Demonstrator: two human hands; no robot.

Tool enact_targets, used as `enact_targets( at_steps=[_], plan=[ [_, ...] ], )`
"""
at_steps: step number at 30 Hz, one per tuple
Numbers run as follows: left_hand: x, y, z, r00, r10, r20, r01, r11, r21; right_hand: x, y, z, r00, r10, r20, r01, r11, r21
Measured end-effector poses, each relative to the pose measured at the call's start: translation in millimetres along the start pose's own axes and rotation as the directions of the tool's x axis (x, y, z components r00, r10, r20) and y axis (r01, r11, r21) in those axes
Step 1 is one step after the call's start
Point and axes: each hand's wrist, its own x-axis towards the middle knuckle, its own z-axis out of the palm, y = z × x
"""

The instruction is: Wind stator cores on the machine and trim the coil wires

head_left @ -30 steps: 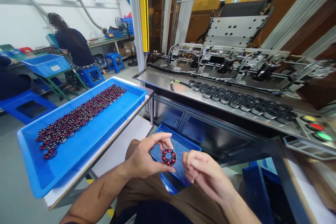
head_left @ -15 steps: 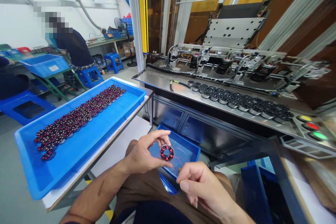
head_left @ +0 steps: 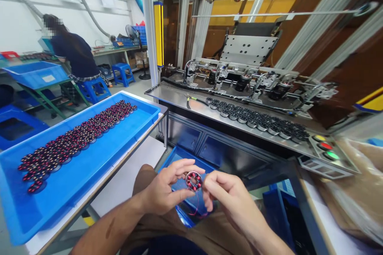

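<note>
My left hand [head_left: 163, 191] pinches a small round stator ring with red wire coils [head_left: 194, 180] between thumb and fingers, held up over my lap. My right hand [head_left: 229, 201] touches the ring's right side with curled fingers, and thin red wire ends hang below it. Under both hands lies a small blue bin [head_left: 182, 185] on the floor. To the left, a large blue tray [head_left: 98, 155] on a white table carries a long row of several similar red-wound rings [head_left: 77, 137].
A steel machine bench [head_left: 185, 97] ahead holds a row of several dark unwound rings [head_left: 257, 121], pliers [head_left: 194, 100] and yellow, red and green buttons [head_left: 325, 146]. A person [head_left: 72, 53] sits at a far bench at left among blue stools [head_left: 94, 87] and bins.
My right hand rose from my lap and came back to the ring's right side. The view shifted, so the tray and the bench now sit further left.
</note>
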Motion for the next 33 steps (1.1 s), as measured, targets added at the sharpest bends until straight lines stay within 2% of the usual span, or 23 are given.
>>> enact_targets(
  at_steps=[3,9,15,18,21,24,27,29,31,33],
  plan=[
    [-3.4,0.6,3.9,1.000,-0.029,-0.008,0.029,0.999,-0.035,-0.1,4.1,10.6,0.999,0.032,-0.008,-0.031,0.999,0.015],
    [-5.0,-3.1,6.4,0.995,-0.019,-0.102,0.020,1.000,0.005,-6.3,9.9,11.8,0.997,0.073,0.034,-0.072,0.997,-0.032],
    [-4.8,-7.5,13.2,0.991,0.021,-0.129,-0.034,0.994,-0.100,-15.3,22.5,15.3,1.000,0.012,0.011,-0.014,0.990,0.138],
    [-4.7,-3.5,13.4,0.987,-0.046,-0.153,0.012,0.976,-0.217,-21.8,27.4,14.7,1.000,-0.007,0.004,0.007,0.990,0.143],
    [-2.1,0.8,12.7,0.978,-0.162,-0.130,0.098,0.910,-0.402,-26.3,29.6,14.0,0.999,-0.042,-0.002,0.042,0.993,0.108],
    [2.9,2.1,13.6,0.953,-0.281,-0.116,0.193,0.854,-0.484,-27.9,33.0,14.3,0.995,-0.094,-0.033,0.096,0.994,0.061],
    [6.6,-1.0,16.7,0.919,-0.375,-0.121,0.273,0.827,-0.491,-27.9,38.6,15.7,0.982,-0.163,-0.098,0.164,0.986,0.004],
    [6.7,-4.9,19.7,0.907,-0.397,-0.139,0.289,0.828,-0.480,-27.8,42.7,17.0,0.970,-0.206,-0.127,0.199,0.978,-0.062],
    [4.9,-8.5,22.5,0.915,-0.349,-0.201,0.244,0.878,-0.412,-27.9,46.4,17.6,0.963,-0.237,-0.127,0.217,0.964,-0.154],
    [2.2,-9.9,24.1,0.938,-0.202,-0.282,0.146,0.967,-0.210,-28.0,49.0,17.0,0.950,-0.288,-0.117,0.250,0.932,-0.263]
  ],
)
